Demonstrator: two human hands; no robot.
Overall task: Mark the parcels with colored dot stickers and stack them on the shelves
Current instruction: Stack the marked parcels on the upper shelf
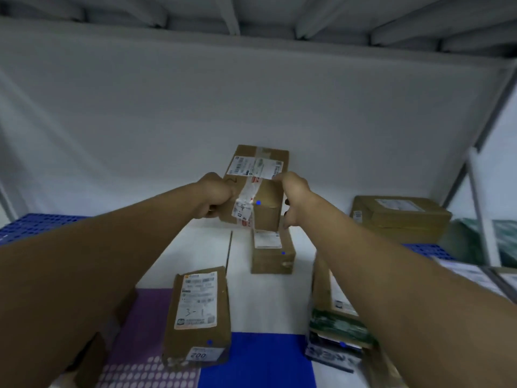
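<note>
A brown cardboard parcel (256, 180) with white labels, tape and a blue dot sticker is held up over the white shelf (195, 242). My left hand (215, 197) grips its left side. My right hand (292, 197) grips its right side. Just below it lies a smaller brown parcel (272, 254) with a blue dot. Nearer me, a brown parcel (198, 312) marked "3-1" also carries a blue dot. A purple sticker sheet (142, 359) with rows of pale dots lies at the lower left.
A parcel with green and dark wrapping (335, 329) sits at the lower right, partly behind my right arm. Flat brown boxes (400, 214) are stacked at the back right. Blue perforated panels (36, 224) flank the shelf. A metal upright (481, 214) stands at right.
</note>
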